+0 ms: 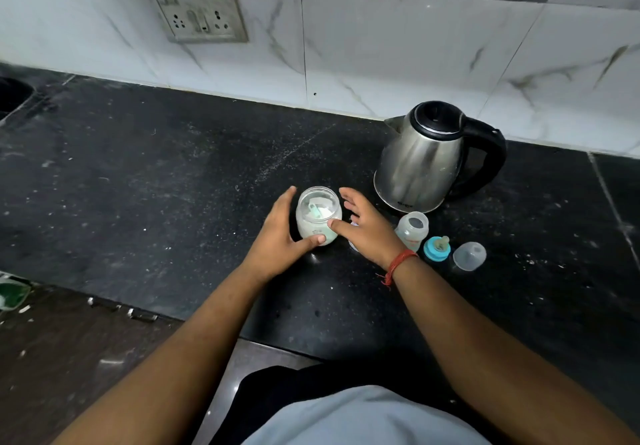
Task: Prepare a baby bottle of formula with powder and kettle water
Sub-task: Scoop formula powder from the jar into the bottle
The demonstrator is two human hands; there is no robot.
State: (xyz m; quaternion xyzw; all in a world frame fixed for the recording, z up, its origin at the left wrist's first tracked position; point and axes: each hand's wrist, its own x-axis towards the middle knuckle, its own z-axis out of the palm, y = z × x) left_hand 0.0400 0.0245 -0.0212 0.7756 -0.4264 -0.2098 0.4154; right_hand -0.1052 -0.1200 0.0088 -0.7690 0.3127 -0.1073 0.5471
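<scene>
On black counter [173, 184], open powder jar [318, 217] in left grip [280, 236]; right hand [367, 228] released.

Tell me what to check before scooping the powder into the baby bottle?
1. Powder jar open: ok, no lid on it.
2. Jar held steady: ok, left hand grips it; right hand touches it.
3. Scoop ready: ok, lying inside the jar.
4. Baby bottle open and upright: ok; teat ring and clear cap lie beside it.
5. Water in the bottle: cannot tell.
6. Kettle safely aside: ok, lid shut.
</scene>
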